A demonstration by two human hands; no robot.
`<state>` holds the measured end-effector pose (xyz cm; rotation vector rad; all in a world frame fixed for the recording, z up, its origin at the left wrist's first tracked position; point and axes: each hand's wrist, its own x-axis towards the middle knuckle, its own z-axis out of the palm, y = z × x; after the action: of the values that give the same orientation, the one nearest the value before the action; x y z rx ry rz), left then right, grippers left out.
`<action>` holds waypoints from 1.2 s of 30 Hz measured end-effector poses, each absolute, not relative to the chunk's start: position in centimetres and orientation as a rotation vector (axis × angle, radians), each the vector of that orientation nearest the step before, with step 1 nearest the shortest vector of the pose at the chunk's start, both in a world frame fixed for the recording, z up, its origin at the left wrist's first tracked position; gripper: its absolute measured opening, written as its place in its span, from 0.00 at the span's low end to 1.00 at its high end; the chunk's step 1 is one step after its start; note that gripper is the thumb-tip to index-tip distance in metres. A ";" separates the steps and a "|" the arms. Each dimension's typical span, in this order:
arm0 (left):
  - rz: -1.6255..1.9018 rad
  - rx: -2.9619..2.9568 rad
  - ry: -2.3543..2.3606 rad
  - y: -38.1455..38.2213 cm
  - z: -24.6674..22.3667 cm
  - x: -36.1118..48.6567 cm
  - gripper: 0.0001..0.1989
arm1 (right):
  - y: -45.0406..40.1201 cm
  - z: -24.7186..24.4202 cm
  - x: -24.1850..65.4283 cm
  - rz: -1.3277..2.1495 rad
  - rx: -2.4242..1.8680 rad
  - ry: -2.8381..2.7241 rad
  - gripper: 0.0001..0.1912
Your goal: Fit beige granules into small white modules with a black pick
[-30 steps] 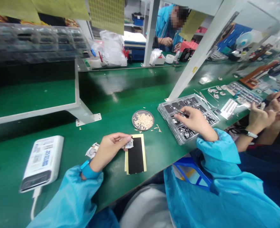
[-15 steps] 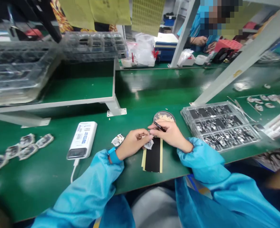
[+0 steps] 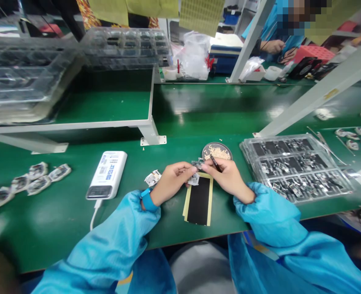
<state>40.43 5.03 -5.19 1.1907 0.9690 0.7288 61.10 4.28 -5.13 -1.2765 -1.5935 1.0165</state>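
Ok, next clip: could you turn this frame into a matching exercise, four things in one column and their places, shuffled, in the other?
1. slim black tool
2. white rectangular power bank
3. clear plastic compartment tray
4. black rectangular sheet with yellow edges

A. on the green bench, between the blue sleeves
B. beyond the right hand, on its right
C. held in the right hand
D. to the left of the left hand

Pairs: 1-C, 2-D, 3-B, 4-A

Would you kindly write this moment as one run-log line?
left hand: holds pale part | right hand: holds black tool | hands: close together | round dish: beyond hands | compartment tray: right
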 end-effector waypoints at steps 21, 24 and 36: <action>0.816 1.281 0.987 5.0 -4.8 39.6 0.22 | 3.9 -5.8 61.0 1.363 -1.429 -1.500 0.21; 0.805 1.327 0.937 4.9 -5.0 39.7 0.25 | 4.0 -5.8 61.0 1.393 -1.439 -1.460 0.22; 0.885 1.891 1.108 4.5 -5.6 39.8 0.21 | 4.0 -5.7 60.9 1.377 -1.451 -1.385 0.21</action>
<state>39.76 4.48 -5.59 1.8907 1.1077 0.8850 60.87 4.04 -5.74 -1.4506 -1.3849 1.3765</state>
